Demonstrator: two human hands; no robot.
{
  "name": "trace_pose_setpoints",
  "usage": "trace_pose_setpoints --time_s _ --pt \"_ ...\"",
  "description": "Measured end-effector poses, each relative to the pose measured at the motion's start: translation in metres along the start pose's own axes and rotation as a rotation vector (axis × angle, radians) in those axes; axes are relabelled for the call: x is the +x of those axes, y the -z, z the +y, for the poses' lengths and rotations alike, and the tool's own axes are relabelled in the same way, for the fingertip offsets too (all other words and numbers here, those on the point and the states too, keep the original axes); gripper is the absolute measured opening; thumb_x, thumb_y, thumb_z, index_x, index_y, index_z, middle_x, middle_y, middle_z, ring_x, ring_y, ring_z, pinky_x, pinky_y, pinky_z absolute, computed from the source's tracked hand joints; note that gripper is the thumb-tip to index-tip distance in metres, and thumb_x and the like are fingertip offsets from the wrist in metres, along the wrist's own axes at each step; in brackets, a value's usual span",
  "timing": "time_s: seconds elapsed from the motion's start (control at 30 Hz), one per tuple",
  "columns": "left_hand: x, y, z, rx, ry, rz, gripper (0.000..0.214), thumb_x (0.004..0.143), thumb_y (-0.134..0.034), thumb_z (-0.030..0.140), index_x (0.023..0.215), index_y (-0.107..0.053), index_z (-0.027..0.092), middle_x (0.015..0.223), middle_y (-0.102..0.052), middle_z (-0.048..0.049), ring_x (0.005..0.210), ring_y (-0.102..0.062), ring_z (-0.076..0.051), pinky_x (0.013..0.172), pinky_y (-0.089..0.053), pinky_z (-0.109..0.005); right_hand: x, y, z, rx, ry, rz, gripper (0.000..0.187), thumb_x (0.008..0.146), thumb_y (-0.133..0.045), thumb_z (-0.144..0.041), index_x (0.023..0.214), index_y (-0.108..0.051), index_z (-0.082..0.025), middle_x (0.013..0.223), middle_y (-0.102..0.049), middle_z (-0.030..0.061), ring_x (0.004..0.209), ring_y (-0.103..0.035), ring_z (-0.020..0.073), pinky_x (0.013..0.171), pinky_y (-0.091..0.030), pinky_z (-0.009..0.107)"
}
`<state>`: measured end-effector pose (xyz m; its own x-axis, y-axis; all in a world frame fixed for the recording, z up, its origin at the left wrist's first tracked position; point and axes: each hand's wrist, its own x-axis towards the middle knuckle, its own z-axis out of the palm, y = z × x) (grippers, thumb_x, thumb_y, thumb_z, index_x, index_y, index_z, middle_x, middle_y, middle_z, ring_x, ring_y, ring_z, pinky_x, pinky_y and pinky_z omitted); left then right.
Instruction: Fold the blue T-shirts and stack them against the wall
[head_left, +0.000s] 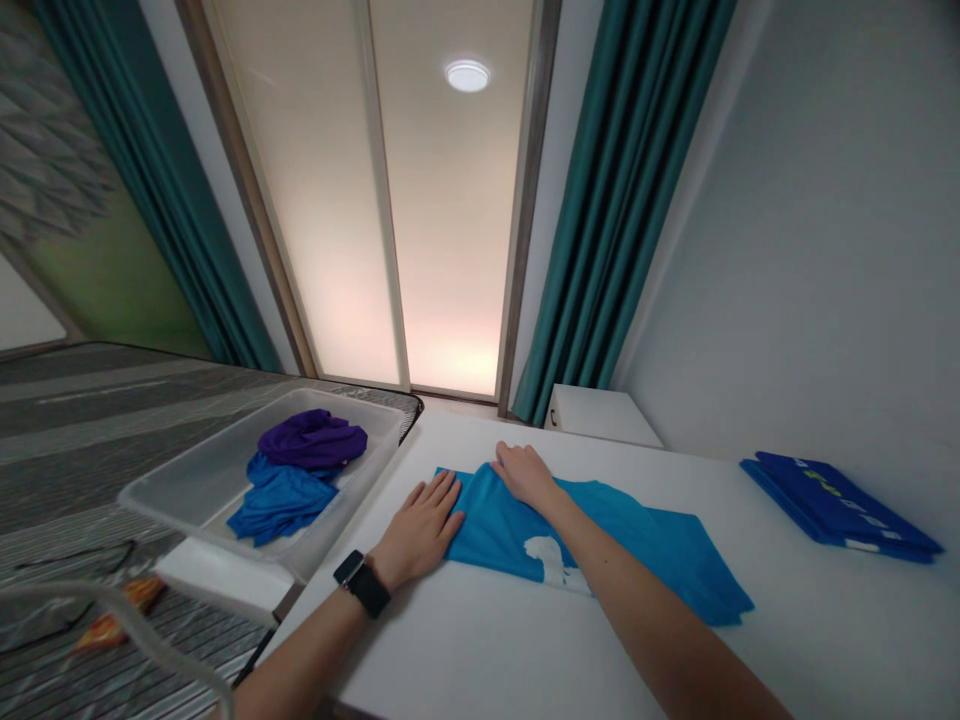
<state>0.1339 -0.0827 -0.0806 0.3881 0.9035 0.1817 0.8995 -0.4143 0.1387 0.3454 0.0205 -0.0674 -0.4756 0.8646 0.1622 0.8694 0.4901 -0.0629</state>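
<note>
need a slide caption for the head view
Left hand and right hand on a bright blue garment on a white table, between a tub of crumpled cloth and a folded dark-blue item.

White table (487, 650) in front of me. Light-blue printed garment (491, 535) mid-table, folded dark-blue cloth (832, 500) to my right.
</note>
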Motion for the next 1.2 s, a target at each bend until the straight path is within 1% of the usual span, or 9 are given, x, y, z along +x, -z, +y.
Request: trace_pose_setpoints --time_s 0.1,0.2,0.3,0.43,0.53,0.63,0.73,0.93,1.2 --pt "-0.002 -0.003 0.000 -0.004 0.019 -0.006 0.054 0.102 -0.028 0.042 0.148 -0.039 0.016 0.155 -0.033 -0.0119 0.144 -0.028 -0.027 0.116 -0.027 -0.050 0.001 0.000 0.002 -0.003 -0.024 -0.013 0.024 0.100 -0.041 -0.038 0.110 -0.054 -0.020 0.099 -0.070 0.0087 0.092 -0.062 0.0231 0.084 -0.037 0.034" --pt "-0.002 -0.003 0.000 -0.024 0.027 0.000 0.053 0.101 -0.030 0.040 0.147 -0.040 0.016 0.155 -0.033 -0.0109 0.145 -0.025 -0.026 0.117 -0.025 -0.050 -0.002 0.003 0.004 0.001 -0.015 -0.003 0.026 0.100 -0.042 -0.039 0.110 -0.056 -0.020 0.109 -0.067 0.0094 0.101 -0.059 0.0236 0.086 -0.037 0.034" --pt "0.000 -0.003 -0.003 -0.056 0.035 -0.009 0.052 0.101 -0.031 0.040 0.146 -0.041 0.016 0.155 -0.033 -0.0097 0.146 -0.024 -0.025 0.118 -0.024 -0.049 -0.012 0.010 0.008 0.008 0.003 0.027 0.028 0.100 -0.040 -0.035 0.118 -0.056 -0.019 0.119 -0.061 0.0106 0.111 -0.054 0.0234 0.090 -0.036 0.034" --pt "0.001 -0.002 -0.008 -0.110 0.060 -0.011 0.051 0.101 -0.030 0.040 0.146 -0.042 0.018 0.155 -0.035 -0.0090 0.145 -0.028 -0.023 0.118 -0.024 -0.048 -0.032 0.018 0.019 0.011 0.000 0.056 0.034 0.101 -0.036 -0.031 0.128 -0.052 -0.018 0.121 -0.057 0.0117 0.112 -0.050 0.0236 0.093 -0.036 0.034" --pt "0.001 -0.002 -0.010 -0.122 0.063 0.011 0.052 0.100 -0.032 0.040 0.145 -0.042 0.017 0.154 -0.035 -0.0104 0.144 -0.029 -0.024 0.117 -0.025 -0.048 -0.048 0.022 0.034 -0.014 -0.067 0.076 0.035 0.100 -0.036 -0.030 0.129 -0.053 -0.017 0.119 -0.057 0.0135 0.112 -0.049 0.0267 0.092 -0.035 0.037" --pt "0.001 -0.003 -0.012 -0.110 0.051 0.030 0.052 0.099 -0.035 0.040 0.145 -0.043 0.017 0.154 -0.035 -0.0110 0.144 -0.029 -0.025 0.117 -0.026 -0.048 -0.065 0.024 0.051 -0.054 -0.201 0.096 0.033 0.099 -0.037 -0.027 0.124 -0.056 -0.017 0.115 -0.057 0.0141 0.110 -0.049 0.0280 0.090 -0.035 0.037" --pt "0.001 -0.004 -0.014 -0.080 0.034 0.028 0.053 0.099 -0.035 0.042 0.146 -0.042 0.018 0.154 -0.036 -0.0103 0.144 -0.030 -0.024 0.117 -0.026 -0.048 -0.086 0.022 0.068 -0.083 -0.279 0.101 0.032 0.097 -0.039 -0.023 0.121 -0.058 -0.018 0.114 -0.057 0.0141 0.108 -0.049 0.0271 0.089 -0.035 0.037" --pt "0.004 -0.006 -0.022 -0.044 0.016 0.026 0.054 0.099 -0.034 0.045 0.147 -0.041 0.021 0.153 -0.037 -0.0076 0.143 -0.032 -0.023 0.117 -0.026 -0.047 -0.125 0.016 0.096 -0.058 -0.306 0.098 0.035 0.096 -0.042 -0.025 0.128 -0.054 -0.018 0.119 -0.056 0.0134 0.110 -0.048 0.0264 0.090 -0.036 0.035" --pt "0.005 -0.010 -0.030 -0.057 0.009 0.024 0.054 0.100 -0.033 0.046 0.148 -0.039 0.021 0.154 -0.036 -0.0080 0.143 -0.031 -0.023 0.117 -0.025 -0.048 -0.146 0.003 0.111 0.006 -0.302 0.153 0.035 0.097 -0.040 -0.026 0.129 -0.053 -0.019 0.119 -0.058 0.0117 0.110 -0.050 0.0243 0.092 -0.036 0.034"
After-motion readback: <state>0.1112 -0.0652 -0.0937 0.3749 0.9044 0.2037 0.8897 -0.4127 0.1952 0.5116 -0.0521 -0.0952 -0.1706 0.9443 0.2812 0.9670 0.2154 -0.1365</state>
